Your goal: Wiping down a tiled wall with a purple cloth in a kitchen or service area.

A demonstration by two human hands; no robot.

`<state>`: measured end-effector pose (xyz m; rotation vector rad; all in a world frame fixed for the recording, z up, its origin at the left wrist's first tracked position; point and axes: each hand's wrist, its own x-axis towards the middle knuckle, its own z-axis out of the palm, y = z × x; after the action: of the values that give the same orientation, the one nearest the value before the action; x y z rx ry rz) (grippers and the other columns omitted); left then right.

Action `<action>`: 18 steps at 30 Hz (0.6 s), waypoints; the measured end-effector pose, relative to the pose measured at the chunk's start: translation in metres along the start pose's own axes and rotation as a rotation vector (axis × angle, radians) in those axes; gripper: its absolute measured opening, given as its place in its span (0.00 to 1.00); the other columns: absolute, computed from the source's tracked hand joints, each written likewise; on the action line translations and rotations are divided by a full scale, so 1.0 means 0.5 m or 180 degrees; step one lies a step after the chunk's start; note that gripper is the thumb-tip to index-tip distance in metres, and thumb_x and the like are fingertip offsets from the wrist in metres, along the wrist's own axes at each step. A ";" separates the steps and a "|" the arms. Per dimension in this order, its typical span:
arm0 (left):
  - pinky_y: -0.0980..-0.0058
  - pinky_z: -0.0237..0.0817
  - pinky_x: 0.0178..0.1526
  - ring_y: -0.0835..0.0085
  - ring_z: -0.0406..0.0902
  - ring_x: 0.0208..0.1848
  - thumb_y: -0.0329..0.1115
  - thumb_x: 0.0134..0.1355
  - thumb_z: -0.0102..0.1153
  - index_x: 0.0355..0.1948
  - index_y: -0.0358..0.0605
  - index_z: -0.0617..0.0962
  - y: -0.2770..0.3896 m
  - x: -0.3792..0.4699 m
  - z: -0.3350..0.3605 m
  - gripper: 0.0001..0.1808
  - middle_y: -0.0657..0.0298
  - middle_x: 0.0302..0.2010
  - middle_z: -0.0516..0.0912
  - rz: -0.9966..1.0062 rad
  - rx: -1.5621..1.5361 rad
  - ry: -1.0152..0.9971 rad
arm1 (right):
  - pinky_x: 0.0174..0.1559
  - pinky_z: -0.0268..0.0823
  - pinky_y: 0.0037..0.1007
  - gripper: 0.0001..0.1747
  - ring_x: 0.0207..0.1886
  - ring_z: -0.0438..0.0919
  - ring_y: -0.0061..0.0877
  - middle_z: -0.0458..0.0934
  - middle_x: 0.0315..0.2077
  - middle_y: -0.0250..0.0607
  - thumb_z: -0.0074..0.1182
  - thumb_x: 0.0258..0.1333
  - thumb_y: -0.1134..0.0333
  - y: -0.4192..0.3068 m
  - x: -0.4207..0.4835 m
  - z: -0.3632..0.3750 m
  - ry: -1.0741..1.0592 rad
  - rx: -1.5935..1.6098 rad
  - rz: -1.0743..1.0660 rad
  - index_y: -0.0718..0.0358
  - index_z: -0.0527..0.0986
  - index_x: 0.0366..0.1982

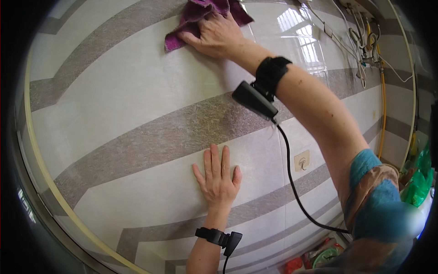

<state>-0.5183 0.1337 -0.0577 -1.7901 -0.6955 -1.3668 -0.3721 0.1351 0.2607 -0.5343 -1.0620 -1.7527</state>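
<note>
My right hand (219,36) presses a purple cloth (191,22) against the tiled wall (130,89), high up at the top of the head view. The cloth is bunched under and around the fingers, and part of it runs out of the picture. Lower down, my left hand (219,185) lies on the same wall with its fingers spread and holds nothing. White tile bands alternate with grey-brown stripes around both hands. On each wrist sits a black strap with a small dark device; a black cable (291,171) hangs from the right one.
An adhesive wall hook (302,161) sits right of my left hand. At upper right are white cables (337,39) and a yellow-orange hose (383,113). A pale yellow trim strip (44,171) edges the wall at left. Green plastic (417,185) and a green basket (325,257) are at lower right.
</note>
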 end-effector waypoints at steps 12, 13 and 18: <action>0.44 0.40 0.69 0.57 0.60 0.69 0.49 0.64 0.47 0.65 0.48 0.67 -0.027 -0.019 0.000 0.30 0.53 0.68 0.62 -0.0047 0.0149 -0.0017 | 0.60 0.59 0.54 0.35 0.42 0.77 0.49 0.76 0.29 0.57 0.43 0.58 0.36 -0.118 -0.223 -0.223 -0.1187 0.0982 -0.0735 0.57 0.72 0.53; 0.44 0.40 0.69 0.57 0.60 0.69 0.49 0.65 0.46 0.65 0.48 0.67 -0.024 -0.019 -0.006 0.30 0.53 0.69 0.62 -0.0069 0.0165 -0.0013 | 0.52 0.69 0.46 0.36 0.39 0.79 0.45 0.77 0.28 0.57 0.44 0.58 0.35 -0.092 -0.205 -0.198 -0.1738 0.1094 0.0074 0.58 0.71 0.53; 0.43 0.39 0.69 0.57 0.60 0.69 0.50 0.65 0.45 0.66 0.49 0.66 -0.013 -0.017 -0.005 0.30 0.53 0.69 0.61 -0.0015 0.0117 -0.0067 | 0.67 0.43 0.53 0.44 0.55 0.73 0.43 0.76 0.47 0.56 0.32 0.59 0.33 0.139 0.025 -0.057 -0.1311 -0.0384 0.1476 0.69 0.69 0.53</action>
<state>-0.5270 0.1355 -0.0639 -1.7774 -0.7318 -1.3317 -0.3117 0.0952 0.2840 -1.1559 -1.0076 -1.3272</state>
